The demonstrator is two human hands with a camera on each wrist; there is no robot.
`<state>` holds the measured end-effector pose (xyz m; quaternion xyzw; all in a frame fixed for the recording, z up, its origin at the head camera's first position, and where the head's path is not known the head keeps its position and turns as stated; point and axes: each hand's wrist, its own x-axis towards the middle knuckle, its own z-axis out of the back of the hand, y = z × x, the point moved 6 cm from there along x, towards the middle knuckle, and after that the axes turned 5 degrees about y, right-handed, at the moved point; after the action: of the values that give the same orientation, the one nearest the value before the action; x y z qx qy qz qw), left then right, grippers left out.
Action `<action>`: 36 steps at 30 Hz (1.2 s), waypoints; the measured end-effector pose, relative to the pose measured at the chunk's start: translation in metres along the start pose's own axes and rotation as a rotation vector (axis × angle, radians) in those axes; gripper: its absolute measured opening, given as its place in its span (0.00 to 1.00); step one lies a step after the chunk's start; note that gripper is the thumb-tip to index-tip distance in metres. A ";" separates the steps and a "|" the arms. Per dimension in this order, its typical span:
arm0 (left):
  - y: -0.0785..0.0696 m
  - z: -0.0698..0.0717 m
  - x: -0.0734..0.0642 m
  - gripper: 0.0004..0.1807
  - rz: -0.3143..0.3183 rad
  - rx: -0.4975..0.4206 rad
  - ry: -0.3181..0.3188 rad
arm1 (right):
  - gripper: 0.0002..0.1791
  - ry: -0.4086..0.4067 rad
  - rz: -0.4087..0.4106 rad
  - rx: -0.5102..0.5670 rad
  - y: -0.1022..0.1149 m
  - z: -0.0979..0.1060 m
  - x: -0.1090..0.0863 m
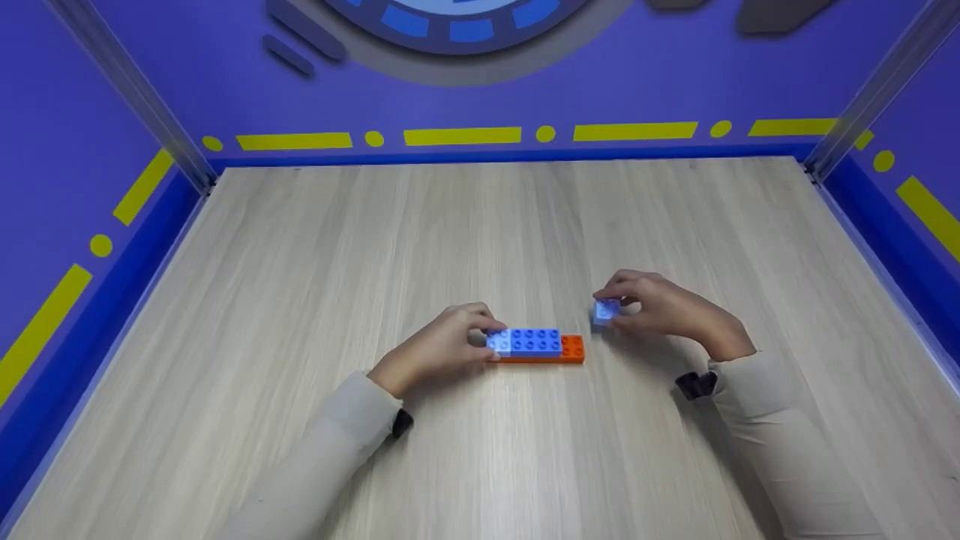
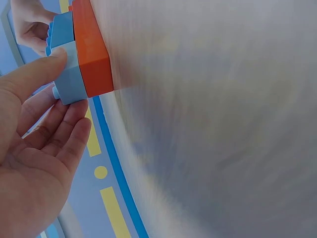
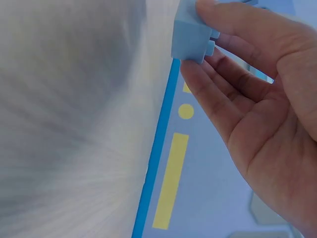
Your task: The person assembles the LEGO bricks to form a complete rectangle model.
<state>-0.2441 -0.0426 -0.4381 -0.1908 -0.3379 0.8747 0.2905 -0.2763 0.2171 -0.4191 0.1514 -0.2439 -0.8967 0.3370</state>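
A long orange toy brick [image 1: 572, 349] lies on the table and carries a darker blue brick [image 1: 535, 341] and, at its left end, a light blue brick [image 1: 499, 342]. My left hand [image 1: 442, 343] pinches that light blue brick between thumb and fingers; the left wrist view shows the thumb on its near top edge. Two columns of orange studs stay uncovered at the right end. Just right of the stack, my right hand [image 1: 660, 306] holds a second small light blue brick [image 1: 606, 311] between thumb and fingertips. In the right wrist view its studs face the palm.
The pale wood-grain table [image 1: 315, 247] is bounded by blue walls [image 1: 480, 105] with yellow dashes at the back and both sides. Dark wrist-worn devices [image 1: 697, 385] sit at both cuffs.
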 end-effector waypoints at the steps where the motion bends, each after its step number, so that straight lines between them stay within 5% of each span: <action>1: 0.000 0.000 0.000 0.22 0.000 -0.001 0.000 | 0.19 0.004 0.009 -0.001 0.002 -0.001 0.000; 36: 0.000 0.000 -0.001 0.22 0.022 -0.035 0.024 | 0.20 0.113 0.131 -0.024 0.051 -0.017 0.009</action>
<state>-0.2430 -0.0434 -0.4385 -0.2098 -0.3477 0.8694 0.2815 -0.2489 0.1719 -0.4071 0.1814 -0.2232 -0.8657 0.4097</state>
